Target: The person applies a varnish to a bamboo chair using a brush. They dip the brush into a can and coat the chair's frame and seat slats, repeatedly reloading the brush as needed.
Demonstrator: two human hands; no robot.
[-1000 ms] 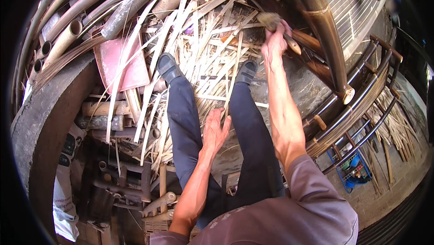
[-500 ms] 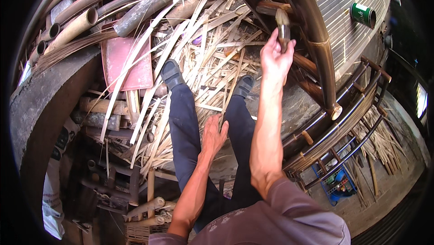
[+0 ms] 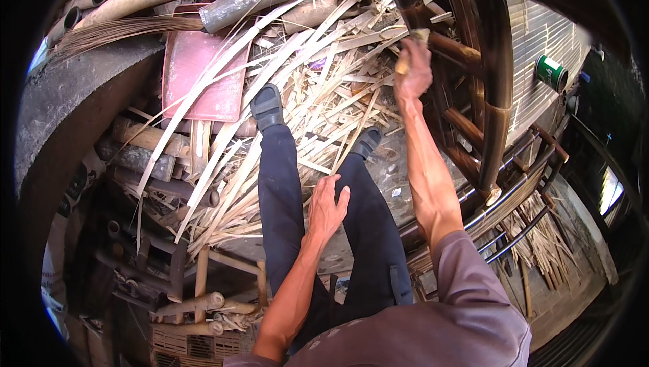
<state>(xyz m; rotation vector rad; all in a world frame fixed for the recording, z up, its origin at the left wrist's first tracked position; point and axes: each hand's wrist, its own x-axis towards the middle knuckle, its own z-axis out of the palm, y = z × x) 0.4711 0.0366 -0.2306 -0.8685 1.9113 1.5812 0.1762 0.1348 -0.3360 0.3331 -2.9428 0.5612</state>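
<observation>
My right hand [image 3: 414, 77] is closed around a paintbrush [image 3: 420, 35], its pale bristle end pointing away from me. Hand and brush are at the left side of a dark, glossy bamboo frame [image 3: 497, 89] with several short rungs. The bristles appear to meet a dark pole there, though blur hides the exact contact. My left hand [image 3: 329, 206] hangs over my legs near the right knee, fingers loosely extended and holding nothing. A green can [image 3: 551, 73] stands right of the frame, beside a pale slatted panel [image 3: 522, 56].
Split bamboo strips [image 3: 318, 89] litter the floor around my feet. A pink plastic dustpan [image 3: 203, 83] lies at left, under a stick broom [image 3: 125, 29] and cut bamboo tubes [image 3: 250, 2]. A curved concrete ledge [image 3: 81, 89] borders the left; another bamboo piece [image 3: 520, 215] stands right.
My right hand has turned over, from palm up to knuckles up, and the brush has gone to the frame's left pole. The whole view has shifted; my left hand remains over my legs.
</observation>
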